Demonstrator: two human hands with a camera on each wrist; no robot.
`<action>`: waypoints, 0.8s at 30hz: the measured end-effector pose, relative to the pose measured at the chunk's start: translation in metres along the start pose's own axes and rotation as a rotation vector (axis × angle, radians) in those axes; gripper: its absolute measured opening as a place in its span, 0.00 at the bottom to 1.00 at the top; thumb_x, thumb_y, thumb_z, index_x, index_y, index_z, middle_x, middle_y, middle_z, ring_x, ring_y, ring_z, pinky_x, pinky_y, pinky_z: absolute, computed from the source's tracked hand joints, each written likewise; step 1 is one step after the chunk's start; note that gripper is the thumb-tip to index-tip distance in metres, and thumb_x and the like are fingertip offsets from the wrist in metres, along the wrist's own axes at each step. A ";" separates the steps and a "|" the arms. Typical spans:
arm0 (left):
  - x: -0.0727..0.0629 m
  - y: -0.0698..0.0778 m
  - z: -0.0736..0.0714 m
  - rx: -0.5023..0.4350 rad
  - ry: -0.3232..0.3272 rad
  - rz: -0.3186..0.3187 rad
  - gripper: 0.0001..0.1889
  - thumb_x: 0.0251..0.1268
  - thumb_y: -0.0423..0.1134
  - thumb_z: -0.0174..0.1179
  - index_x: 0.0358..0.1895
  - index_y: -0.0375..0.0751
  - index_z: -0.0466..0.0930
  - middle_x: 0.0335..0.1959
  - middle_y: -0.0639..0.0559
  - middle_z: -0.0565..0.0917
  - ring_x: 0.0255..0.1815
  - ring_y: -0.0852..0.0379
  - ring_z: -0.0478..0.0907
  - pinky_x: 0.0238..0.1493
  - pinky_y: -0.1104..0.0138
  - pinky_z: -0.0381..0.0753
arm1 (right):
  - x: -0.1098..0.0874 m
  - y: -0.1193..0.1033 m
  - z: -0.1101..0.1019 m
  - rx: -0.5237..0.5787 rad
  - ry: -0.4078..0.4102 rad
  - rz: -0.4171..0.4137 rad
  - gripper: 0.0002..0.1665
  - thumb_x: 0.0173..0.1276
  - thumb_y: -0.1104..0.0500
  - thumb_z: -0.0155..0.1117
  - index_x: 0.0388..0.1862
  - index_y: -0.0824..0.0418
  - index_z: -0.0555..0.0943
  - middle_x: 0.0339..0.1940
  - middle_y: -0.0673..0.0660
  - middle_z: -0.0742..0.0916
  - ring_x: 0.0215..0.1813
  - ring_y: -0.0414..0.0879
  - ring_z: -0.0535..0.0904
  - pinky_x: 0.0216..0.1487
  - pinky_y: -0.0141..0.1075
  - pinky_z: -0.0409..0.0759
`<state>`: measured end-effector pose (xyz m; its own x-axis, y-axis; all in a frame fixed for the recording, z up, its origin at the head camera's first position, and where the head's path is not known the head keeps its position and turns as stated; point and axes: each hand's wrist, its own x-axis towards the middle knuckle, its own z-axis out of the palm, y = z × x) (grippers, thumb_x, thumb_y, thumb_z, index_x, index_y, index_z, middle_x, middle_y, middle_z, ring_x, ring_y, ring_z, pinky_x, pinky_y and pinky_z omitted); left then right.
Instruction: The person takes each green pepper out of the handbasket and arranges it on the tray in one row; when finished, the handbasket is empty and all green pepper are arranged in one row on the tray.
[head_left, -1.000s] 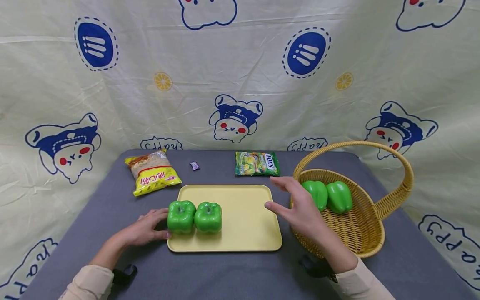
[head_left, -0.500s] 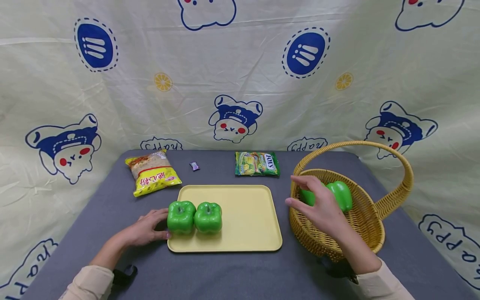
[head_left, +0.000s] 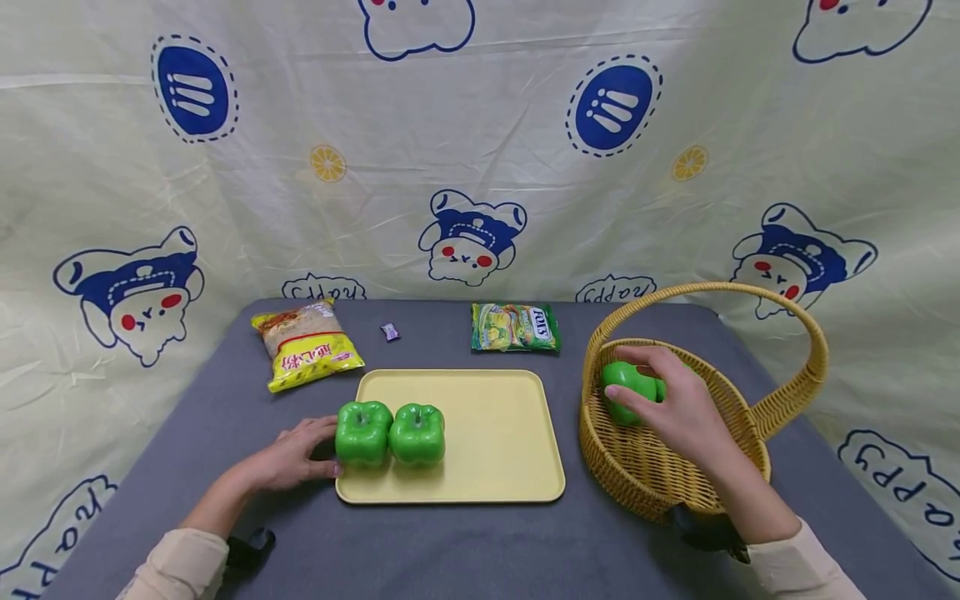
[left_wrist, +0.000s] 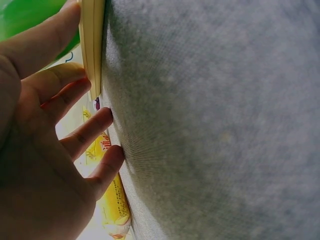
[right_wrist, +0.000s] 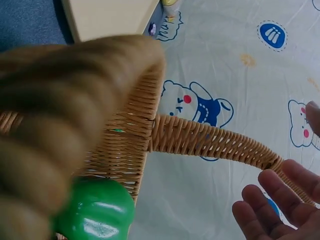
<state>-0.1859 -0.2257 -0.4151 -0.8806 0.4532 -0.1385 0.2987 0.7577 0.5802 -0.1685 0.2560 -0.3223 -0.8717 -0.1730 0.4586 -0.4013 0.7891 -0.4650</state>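
Observation:
Two glossy green bell peppers (head_left: 363, 433) stand side by side on the left part of a pale yellow tray (head_left: 498, 433). At the tray's left edge my left hand (head_left: 296, 457) rests with spread fingers; in the left wrist view its thumb and nearest fingers meet the tray rim, and the others touch the cloth. My right hand (head_left: 686, 417) is over the wicker basket (head_left: 622, 475), thumb and fingers apart. Inside the basket lie two more green peppers (head_left: 628, 392), one mostly hidden by that hand. The right wrist view shows one basket pepper (right_wrist: 100, 210) apart from the fingers.
The basket's tall arched handle (head_left: 795, 392) rises at the right. Behind the tray lie a yellow food bag (head_left: 311, 350), a small purple packet (head_left: 390, 332) and a green snack bag (head_left: 515, 327). A printed cloth (head_left: 480, 125) hangs behind the grey table.
My right hand has moved right, from beside the basket's left rim to over the peppers in it. The left hand, the tray and its peppers have stayed put.

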 end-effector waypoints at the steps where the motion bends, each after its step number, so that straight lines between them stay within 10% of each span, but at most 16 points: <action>1: 0.000 0.000 0.000 -0.001 -0.001 0.000 0.37 0.56 0.50 0.65 0.66 0.31 0.66 0.67 0.33 0.66 0.67 0.33 0.58 0.58 0.35 0.55 | 0.000 0.001 -0.001 -0.005 -0.002 0.009 0.29 0.62 0.51 0.67 0.60 0.59 0.74 0.55 0.59 0.80 0.54 0.54 0.76 0.48 0.37 0.73; 24: -0.001 0.000 0.000 -0.011 -0.010 -0.001 0.37 0.57 0.50 0.65 0.66 0.32 0.65 0.68 0.33 0.65 0.67 0.33 0.58 0.58 0.36 0.56 | 0.018 0.034 -0.025 -0.001 -0.055 0.143 0.35 0.65 0.42 0.61 0.64 0.61 0.70 0.59 0.64 0.76 0.58 0.63 0.74 0.54 0.58 0.71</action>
<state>-0.1854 -0.2259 -0.4147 -0.8773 0.4569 -0.1468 0.2938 0.7532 0.5885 -0.1905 0.2939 -0.3112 -0.9341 -0.0907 0.3452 -0.2715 0.8084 -0.5222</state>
